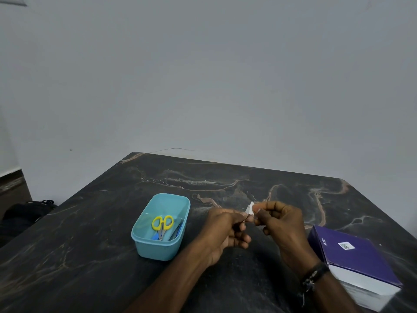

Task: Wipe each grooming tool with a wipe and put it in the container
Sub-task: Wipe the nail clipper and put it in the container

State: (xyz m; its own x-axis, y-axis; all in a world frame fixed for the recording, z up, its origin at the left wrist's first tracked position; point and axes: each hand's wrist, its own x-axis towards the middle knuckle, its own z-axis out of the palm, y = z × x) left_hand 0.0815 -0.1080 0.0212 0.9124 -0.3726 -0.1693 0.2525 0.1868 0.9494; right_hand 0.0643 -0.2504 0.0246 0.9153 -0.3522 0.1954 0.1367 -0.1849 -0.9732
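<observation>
Above the dark marble table [90, 256], my left hand [225, 231] pinches a thin metal grooming tool [245, 219], most of it hidden in my fist. My right hand [279, 224] holds a small white wipe [250, 207] folded around the tool's tip. Both hands meet just right of a light blue container [144, 245]. Inside the container lie yellow-handled scissors [163, 223] and a couple of blue tools [178, 231].
A purple and white box [358, 260] lies at the table's right near edge, close to my right wrist, which wears a dark bracelet [313, 276]. A black bag [24, 213] sits on the floor to the left. A grey wall rises behind the table.
</observation>
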